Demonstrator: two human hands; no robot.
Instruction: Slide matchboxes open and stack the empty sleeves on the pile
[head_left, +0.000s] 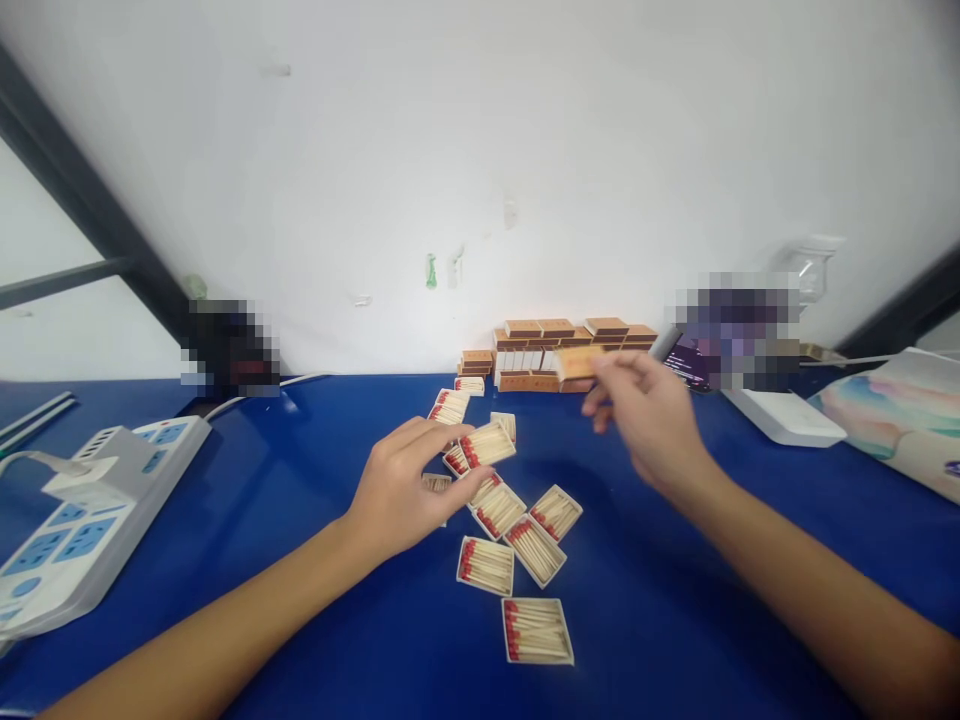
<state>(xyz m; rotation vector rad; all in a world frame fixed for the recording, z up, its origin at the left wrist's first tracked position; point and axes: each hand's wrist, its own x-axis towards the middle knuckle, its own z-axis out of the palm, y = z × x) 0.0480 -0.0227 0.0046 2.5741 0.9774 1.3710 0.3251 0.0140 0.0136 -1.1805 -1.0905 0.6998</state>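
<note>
My left hand pinches an open tray of red-tipped matches between thumb and fingers, just above the blue table. Several more open match trays lie scattered below and to the right of it. My right hand is raised over the table and holds a small brown matchbox sleeve at its fingertips, blurred by motion. Behind it, a stack of closed brown matchboxes stands against the white wall.
A white and blue power strip with a cable lies at the left. A flat white box and a pastel printed bag sit at the right. Blurred-out objects stand at the back left and back right.
</note>
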